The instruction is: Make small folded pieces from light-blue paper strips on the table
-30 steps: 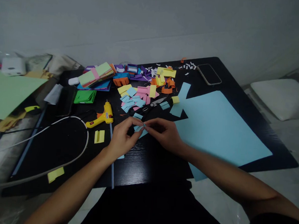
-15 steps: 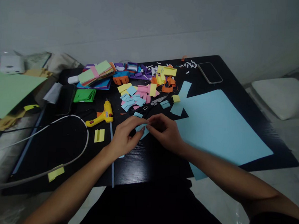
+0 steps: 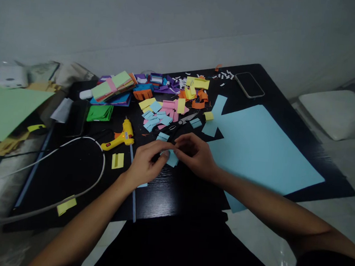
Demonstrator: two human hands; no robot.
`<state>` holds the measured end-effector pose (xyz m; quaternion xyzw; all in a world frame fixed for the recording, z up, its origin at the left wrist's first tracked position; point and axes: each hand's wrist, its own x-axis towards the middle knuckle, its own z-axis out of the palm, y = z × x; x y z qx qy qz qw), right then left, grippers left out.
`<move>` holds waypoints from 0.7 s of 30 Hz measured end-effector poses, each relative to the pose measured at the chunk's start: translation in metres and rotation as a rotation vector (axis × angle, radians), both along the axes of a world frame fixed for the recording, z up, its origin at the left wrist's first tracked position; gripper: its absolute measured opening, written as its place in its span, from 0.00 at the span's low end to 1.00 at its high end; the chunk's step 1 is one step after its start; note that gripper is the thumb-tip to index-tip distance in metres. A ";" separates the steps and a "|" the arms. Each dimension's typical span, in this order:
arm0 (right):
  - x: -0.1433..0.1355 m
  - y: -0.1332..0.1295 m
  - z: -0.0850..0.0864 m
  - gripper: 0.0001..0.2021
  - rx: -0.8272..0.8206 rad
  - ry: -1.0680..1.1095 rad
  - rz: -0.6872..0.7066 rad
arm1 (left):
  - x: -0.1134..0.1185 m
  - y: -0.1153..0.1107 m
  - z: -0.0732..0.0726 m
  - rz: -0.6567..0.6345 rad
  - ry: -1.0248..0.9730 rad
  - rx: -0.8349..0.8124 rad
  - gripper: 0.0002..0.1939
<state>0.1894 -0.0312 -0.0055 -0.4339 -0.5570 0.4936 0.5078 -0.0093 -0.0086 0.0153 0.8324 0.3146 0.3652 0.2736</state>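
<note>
A small light-blue piece of paper (image 3: 172, 159) is pinched between both hands over the dark table (image 3: 173, 197). My left hand (image 3: 149, 159) is closed on its left side, thumb below and forefinger along the top. From the right, my right hand (image 3: 196, 156) grips its upper edge with thumb and forefinger, the other fingers curled. The fingers hide part of the paper. Just beyond the hands lie another folded blue piece (image 3: 163, 136) and scissors (image 3: 187, 119). A yellow glue gun (image 3: 123, 137) rests to the left of my left hand.
A large blue sheet (image 3: 264, 151) covers the right side. Folded paper pieces (image 3: 157, 119) in several colours are heaped at the middle back, near a paper stack (image 3: 115, 87). A phone (image 3: 249, 85) lies at the back right. A white cable (image 3: 104, 166) loops across the left.
The blue paper has turned slightly between my fingers, and more of its lower part shows. My left thumb has shifted up and left a little. Objects on the table stay put.
</note>
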 end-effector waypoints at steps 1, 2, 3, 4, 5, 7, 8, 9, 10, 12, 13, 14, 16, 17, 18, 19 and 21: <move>0.000 0.000 0.000 0.12 -0.004 0.009 0.004 | 0.000 0.000 0.000 -0.001 -0.001 -0.005 0.10; 0.000 0.000 0.000 0.13 -0.008 0.020 0.007 | 0.000 0.000 0.001 0.005 -0.003 -0.010 0.10; 0.001 0.001 0.000 0.13 -0.013 0.031 0.011 | 0.000 0.000 0.001 0.014 -0.005 -0.015 0.09; 0.001 0.001 0.000 0.13 -0.017 0.041 0.013 | 0.000 -0.001 0.002 0.022 -0.007 -0.020 0.08; 0.001 0.002 0.000 0.14 -0.021 0.048 0.017 | -0.001 -0.001 0.002 0.025 -0.005 -0.024 0.08; 0.001 0.003 -0.001 0.14 -0.028 0.061 0.020 | -0.003 -0.001 0.003 0.014 0.011 -0.033 0.09; 0.001 0.003 -0.001 0.14 -0.035 0.067 0.023 | -0.005 -0.001 0.003 0.001 0.020 -0.035 0.10; 0.001 0.004 -0.001 0.14 -0.046 0.074 0.030 | -0.007 -0.001 0.003 -0.017 0.028 -0.037 0.10; 0.002 0.004 -0.001 0.14 -0.058 0.084 0.040 | -0.009 0.000 0.003 -0.040 0.033 -0.040 0.12; 0.003 0.005 -0.001 0.14 -0.084 0.107 0.063 | -0.013 0.002 0.004 -0.099 0.033 -0.053 0.15; 0.003 0.005 -0.001 0.13 -0.095 0.118 0.075 | -0.015 0.003 0.004 -0.128 0.029 -0.063 0.17; 0.004 0.005 0.000 0.13 -0.105 0.129 0.084 | -0.017 0.004 0.005 -0.152 0.027 -0.073 0.19; 0.006 0.007 0.001 0.12 -0.128 0.151 0.100 | -0.019 0.005 0.006 -0.180 0.032 -0.092 0.23; 0.007 0.008 0.001 0.12 -0.144 0.160 0.109 | -0.019 0.005 0.007 -0.186 0.039 -0.100 0.25; 0.007 0.008 0.002 0.12 -0.160 0.167 0.118 | -0.019 0.004 0.008 -0.186 0.048 -0.105 0.26; 0.008 0.009 0.002 0.13 -0.178 0.172 0.130 | -0.019 0.004 0.008 -0.183 0.057 -0.109 0.26; 0.009 0.010 0.003 0.13 -0.210 0.177 0.155 | -0.018 0.003 0.008 -0.162 0.062 -0.111 0.25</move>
